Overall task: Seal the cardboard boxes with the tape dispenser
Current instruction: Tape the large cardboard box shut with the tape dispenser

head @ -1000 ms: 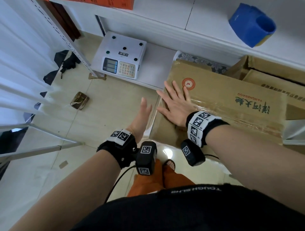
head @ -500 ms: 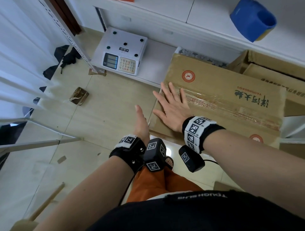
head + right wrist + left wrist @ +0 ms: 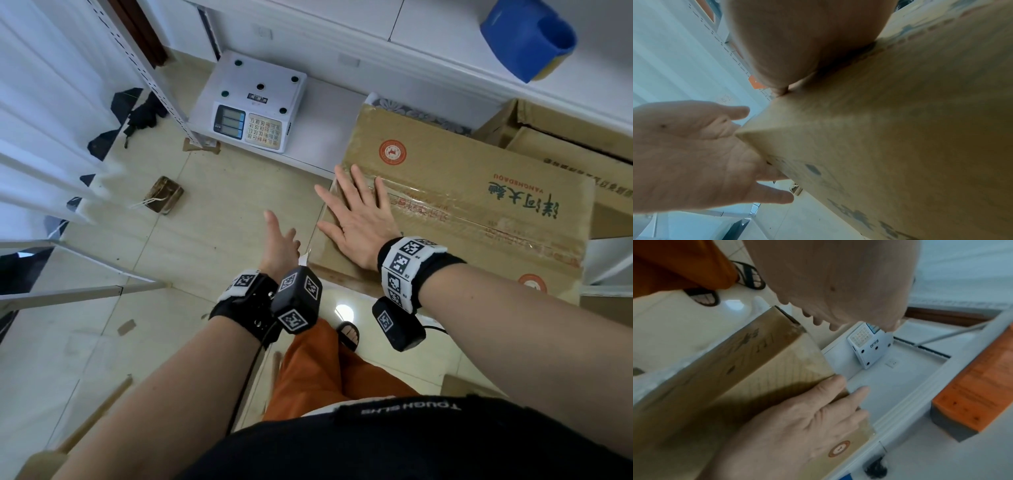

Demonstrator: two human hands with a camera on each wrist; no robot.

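A closed brown cardboard box with red round logos and clear tape along its top seam lies in front of me. My right hand rests flat on the box top at its left end, fingers spread and straight. My left hand is open just left of the box, palm toward its end wall. In the right wrist view the left hand reaches the box at its near corner. The left wrist view shows the right hand lying on the box. A blue object with a yellowish edge sits on the white counter at the back right.
A white weighing scale sits on a low white platform behind the box. More open cardboard boxes stand to the right. A metal rack post and white curtains are on the left. A small brown item lies on the tiled floor.
My right hand has slid a little over the box top, away from the red logo and toward the near left corner. The left hand has drawn back slightly beside the box.
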